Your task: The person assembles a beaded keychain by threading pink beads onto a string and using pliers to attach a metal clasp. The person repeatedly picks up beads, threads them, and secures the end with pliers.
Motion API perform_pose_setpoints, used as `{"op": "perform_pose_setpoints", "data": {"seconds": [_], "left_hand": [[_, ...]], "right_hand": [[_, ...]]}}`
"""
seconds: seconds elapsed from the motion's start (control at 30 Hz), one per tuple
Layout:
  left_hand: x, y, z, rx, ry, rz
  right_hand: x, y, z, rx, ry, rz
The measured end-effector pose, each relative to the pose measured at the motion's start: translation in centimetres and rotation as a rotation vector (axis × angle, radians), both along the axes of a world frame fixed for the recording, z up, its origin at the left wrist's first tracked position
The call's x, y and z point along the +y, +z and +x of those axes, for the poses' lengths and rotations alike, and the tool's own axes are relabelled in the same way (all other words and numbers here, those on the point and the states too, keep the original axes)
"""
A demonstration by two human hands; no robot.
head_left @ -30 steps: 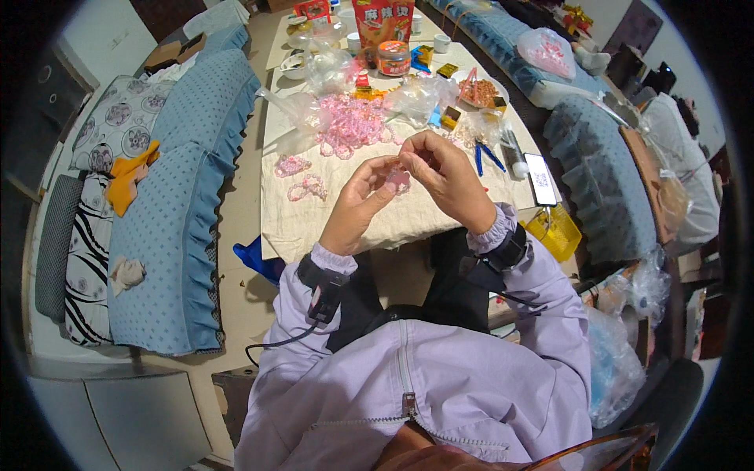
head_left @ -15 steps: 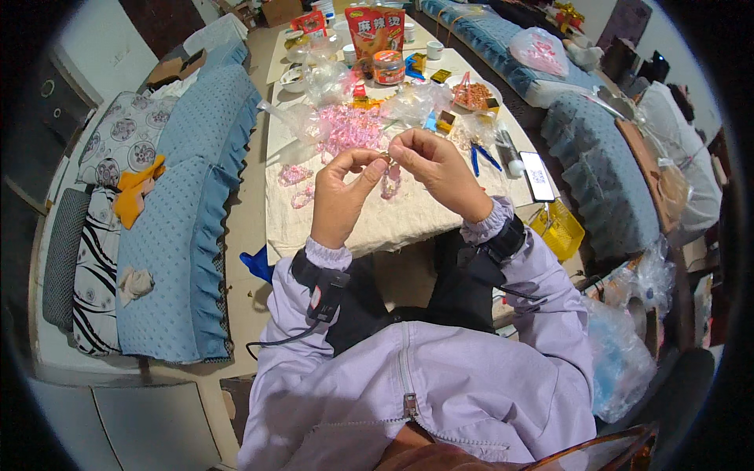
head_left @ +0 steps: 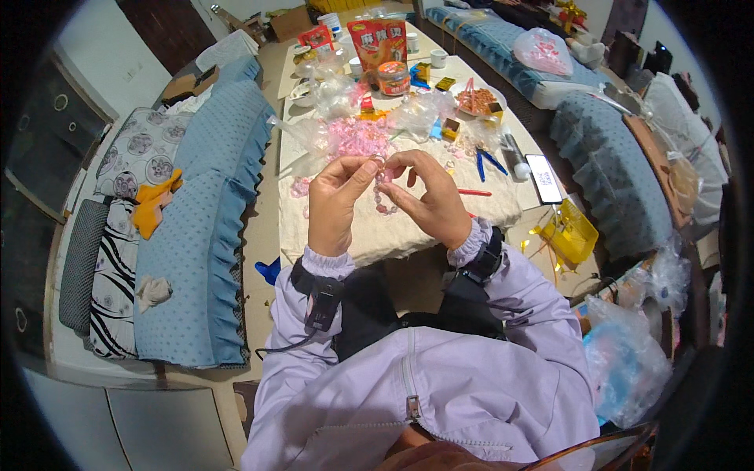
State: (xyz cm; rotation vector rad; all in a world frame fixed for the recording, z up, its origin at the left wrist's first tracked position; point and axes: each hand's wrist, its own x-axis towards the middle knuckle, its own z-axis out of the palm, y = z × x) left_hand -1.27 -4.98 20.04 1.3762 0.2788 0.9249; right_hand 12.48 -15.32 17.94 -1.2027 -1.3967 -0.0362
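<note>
A string of pink and clear beads, like a bracelet, hangs between my hands above the near part of the table. My left hand pinches its upper end between thumb and forefinger. The right hand has its forefinger near that same end and its thumb against the beads lower down. What joins the string at the fingertips is too small to make out. Just beyond my hands lies a heap of pink beads. More pink beads lie beside my left hand, partly hidden by it.
To the right lie blue-handled pliers, a thin red tool and a lit phone. Farther back stand a red pouch, an orange-labelled jar and a plate of reddish beads. A yellow basket hangs low at the right.
The right thumb has moved down along the beads, and more of the string now hangs in sight. The whole view has shifted slightly. The thin red tool shows more fully.
</note>
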Motion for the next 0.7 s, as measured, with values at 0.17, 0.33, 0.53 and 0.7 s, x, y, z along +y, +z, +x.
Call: {"op": "perform_pose_setpoints", "data": {"seconds": [0.17, 0.33, 0.53, 0.7], "left_hand": [[0.0, 0.5, 0.0, -0.003, 0.028, 0.003], [0.0, 0.5, 0.1, 0.010, 0.038, 0.004], [0.5, 0.3, -0.1, -0.010, 0.037, -0.009], [1.1, 0.3, -0.4, -0.034, 0.021, -0.043]], "right_hand": [[-0.4, 0.4, -0.2, 0.032, -0.058, 0.022], [-0.6, 0.5, -0.2, 0.122, -0.028, -0.022], [-0.4, 0.1, 0.0, 0.288, 0.095, -0.107], [-0.1, 0.8, 0.5, 0.308, 0.085, -0.146]]}}
